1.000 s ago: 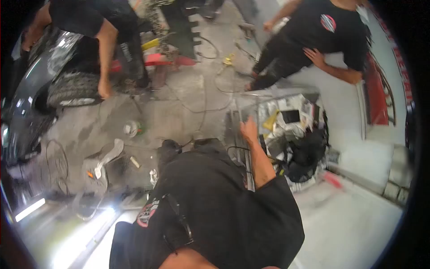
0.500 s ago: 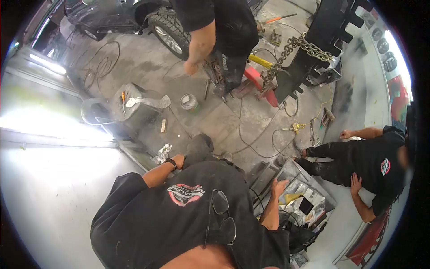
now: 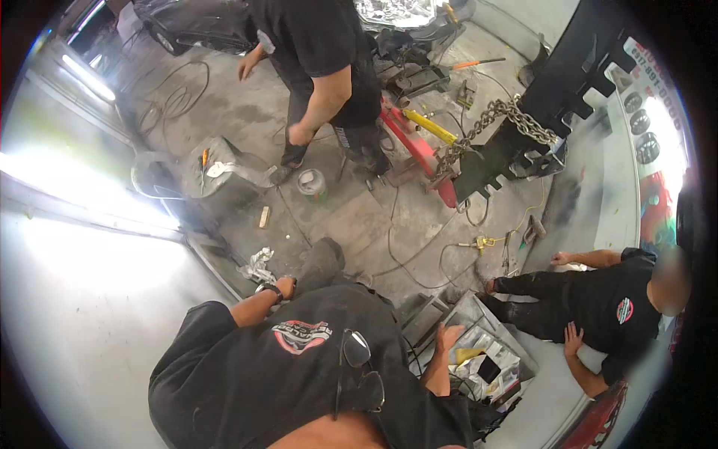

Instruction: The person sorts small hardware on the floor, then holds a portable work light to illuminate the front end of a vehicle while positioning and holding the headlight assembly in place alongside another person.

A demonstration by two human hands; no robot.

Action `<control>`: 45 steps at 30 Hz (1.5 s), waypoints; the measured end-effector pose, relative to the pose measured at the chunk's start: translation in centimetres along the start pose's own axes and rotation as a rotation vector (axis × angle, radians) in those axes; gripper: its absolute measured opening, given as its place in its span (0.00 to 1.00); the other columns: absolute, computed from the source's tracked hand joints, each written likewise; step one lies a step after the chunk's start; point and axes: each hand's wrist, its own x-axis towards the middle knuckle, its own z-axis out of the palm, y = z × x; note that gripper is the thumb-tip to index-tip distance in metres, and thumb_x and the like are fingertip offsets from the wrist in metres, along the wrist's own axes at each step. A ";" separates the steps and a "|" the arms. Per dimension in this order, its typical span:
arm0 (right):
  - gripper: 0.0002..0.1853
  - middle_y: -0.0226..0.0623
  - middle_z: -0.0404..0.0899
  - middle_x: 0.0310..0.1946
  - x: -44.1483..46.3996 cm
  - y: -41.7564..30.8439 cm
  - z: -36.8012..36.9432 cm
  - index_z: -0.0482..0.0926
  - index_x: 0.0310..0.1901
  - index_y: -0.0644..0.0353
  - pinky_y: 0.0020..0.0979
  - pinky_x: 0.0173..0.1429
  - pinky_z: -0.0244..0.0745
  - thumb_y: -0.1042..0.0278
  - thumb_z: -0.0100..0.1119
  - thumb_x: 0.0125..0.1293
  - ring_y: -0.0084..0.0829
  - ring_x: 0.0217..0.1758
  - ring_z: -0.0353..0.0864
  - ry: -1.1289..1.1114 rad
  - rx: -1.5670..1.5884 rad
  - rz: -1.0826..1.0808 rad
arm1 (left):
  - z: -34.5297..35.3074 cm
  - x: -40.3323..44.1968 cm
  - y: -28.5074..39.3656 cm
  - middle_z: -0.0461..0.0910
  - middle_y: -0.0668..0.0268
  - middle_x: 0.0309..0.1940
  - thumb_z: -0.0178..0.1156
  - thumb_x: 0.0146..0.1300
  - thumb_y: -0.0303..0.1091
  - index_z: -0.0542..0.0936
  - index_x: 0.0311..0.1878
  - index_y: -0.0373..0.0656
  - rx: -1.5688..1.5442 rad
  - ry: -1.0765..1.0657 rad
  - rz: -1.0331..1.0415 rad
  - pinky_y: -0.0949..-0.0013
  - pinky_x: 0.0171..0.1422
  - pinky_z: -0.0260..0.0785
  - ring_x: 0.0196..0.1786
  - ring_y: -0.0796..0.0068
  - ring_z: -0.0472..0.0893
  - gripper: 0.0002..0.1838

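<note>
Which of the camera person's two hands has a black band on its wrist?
The left hand, by the dark gray trouser leg. The bare-wristed right hand, near the small yellow object, has none.

Our shirt [image 3: 224,374] is black, with a red, white and black logo [image 3: 299,337]. We see a red beam [image 3: 419,150], a yellow bar [image 3: 435,128] and a black toothed plate [image 3: 565,63], a silvery white crumpled sheet [image 3: 258,265], and a grey floor [image 3: 336,232] mottled with darker smudges.
</note>
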 end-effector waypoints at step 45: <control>0.23 0.61 0.83 0.41 0.5 -4.1 -11.0 0.81 0.45 0.70 0.53 0.49 0.74 0.53 0.50 0.73 0.63 0.45 0.81 0.348 -0.042 0.213 | -2.8 -0.1 2.1 0.84 0.44 0.39 0.60 0.57 0.35 0.85 0.42 0.41 -0.013 0.027 0.020 0.46 0.48 0.75 0.46 0.43 0.84 0.12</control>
